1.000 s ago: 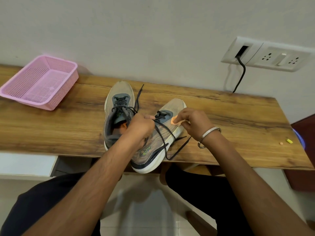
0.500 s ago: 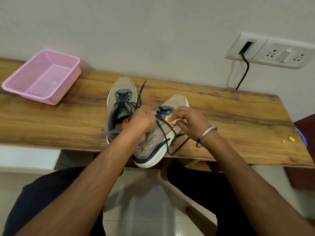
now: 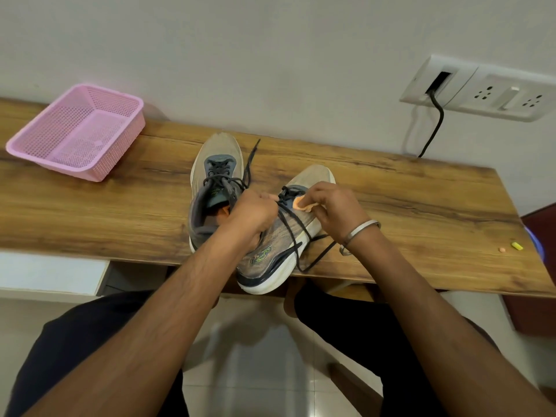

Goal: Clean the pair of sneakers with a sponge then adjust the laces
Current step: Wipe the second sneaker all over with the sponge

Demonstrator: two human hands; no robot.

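Hanging over the near edge of the wooden table, the right sneaker is gripped by the left hand; the right hand pinches an orange sponge against its upper, with the left sneaker just behind and a pink basket farther left

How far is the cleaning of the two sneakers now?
In hand: the right hand presses an orange sponge on the right sneaker, which the left hand holds. Left: both sneakers' laces lie loose. Whether the left sneaker is cleaned is unclear.
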